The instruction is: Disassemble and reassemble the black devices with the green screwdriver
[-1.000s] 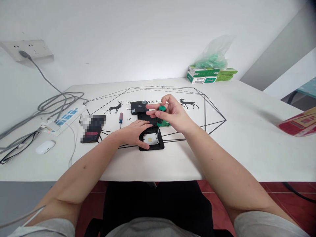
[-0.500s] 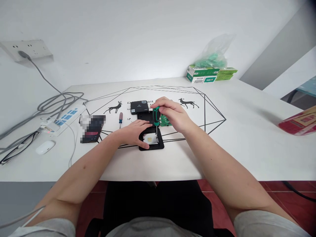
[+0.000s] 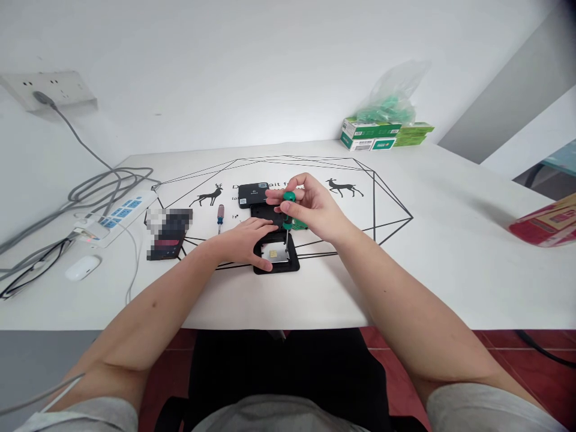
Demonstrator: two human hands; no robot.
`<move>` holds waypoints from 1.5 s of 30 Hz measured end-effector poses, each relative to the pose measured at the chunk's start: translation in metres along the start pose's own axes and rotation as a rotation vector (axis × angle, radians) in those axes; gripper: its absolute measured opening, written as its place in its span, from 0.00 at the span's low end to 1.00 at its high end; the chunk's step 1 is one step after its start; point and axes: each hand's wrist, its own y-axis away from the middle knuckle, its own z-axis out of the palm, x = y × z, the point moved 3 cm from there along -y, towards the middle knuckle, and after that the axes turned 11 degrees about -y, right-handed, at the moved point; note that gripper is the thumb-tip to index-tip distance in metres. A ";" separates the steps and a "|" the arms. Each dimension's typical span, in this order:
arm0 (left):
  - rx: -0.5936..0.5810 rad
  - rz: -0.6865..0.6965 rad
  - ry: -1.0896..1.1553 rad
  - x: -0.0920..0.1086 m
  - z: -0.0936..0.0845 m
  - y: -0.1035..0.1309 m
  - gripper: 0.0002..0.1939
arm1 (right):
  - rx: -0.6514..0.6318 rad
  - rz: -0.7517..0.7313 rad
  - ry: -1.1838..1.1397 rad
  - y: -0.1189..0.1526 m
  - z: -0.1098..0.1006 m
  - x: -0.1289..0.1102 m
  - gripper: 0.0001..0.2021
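Observation:
A black plastic case with a silver metal plate inside lies in front of me. My left hand holds it at its left side, thumb on the near part and fingers stretched toward the far edge. In my right hand is a green and black screwdriver, upright, its tip at the right side of the metal plate. The thumb and fingers touch the handle near its top. Behind the case are another black panel, a black cover and a partly hidden green circuit board.
A second screwdriver and tiny dark parts lie left of the case. Further left are a phone, a white mouse, a power strip and cables. Green boxes stand at the back; a red package is at the right.
My right hand's fingers have shifted and extended around the screwdriver's handle, baring its green top. The screwdriver stays upright at the same spot; my left hand has not moved.

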 end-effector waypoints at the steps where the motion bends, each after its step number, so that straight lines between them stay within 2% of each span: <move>1: -0.005 -0.004 -0.001 0.000 0.000 0.000 0.58 | -0.004 -0.014 0.024 0.000 -0.001 -0.001 0.17; 4: -0.020 -0.017 0.001 0.001 -0.001 0.001 0.59 | 0.008 -0.093 0.157 -0.001 -0.003 -0.004 0.08; 9: -0.013 -0.009 0.000 0.002 -0.002 0.001 0.58 | 0.047 -0.211 0.317 -0.003 -0.008 -0.008 0.10; 16: -0.005 0.001 0.000 0.002 -0.002 0.001 0.58 | 0.036 -0.137 0.246 -0.003 -0.006 -0.004 0.06; 20: -0.025 -0.009 -0.004 0.003 -0.003 0.001 0.59 | 0.075 -0.154 0.241 -0.004 -0.006 0.000 0.17; 26: -0.027 0.002 -0.009 0.001 -0.001 0.000 0.59 | 0.277 -0.280 0.181 -0.008 -0.015 -0.001 0.23; 29: 0.061 0.004 -0.004 -0.001 -0.001 -0.001 0.53 | 0.348 -0.333 0.185 -0.010 -0.021 0.000 0.24; 34: 0.388 0.020 -0.015 -0.002 -0.008 0.001 0.20 | 0.397 -0.388 0.206 -0.012 -0.027 0.008 0.23; 36: 0.470 0.037 -0.016 -0.002 -0.009 0.001 0.11 | 0.397 -0.388 0.223 -0.013 -0.028 0.012 0.24; 41: 0.518 -0.021 -0.065 -0.014 -0.009 -0.003 0.10 | 0.451 -0.388 0.239 -0.014 -0.033 0.018 0.24; 45: 0.562 -0.223 -0.157 -0.037 -0.010 -0.004 0.10 | 0.582 -0.426 0.342 -0.013 -0.046 0.017 0.19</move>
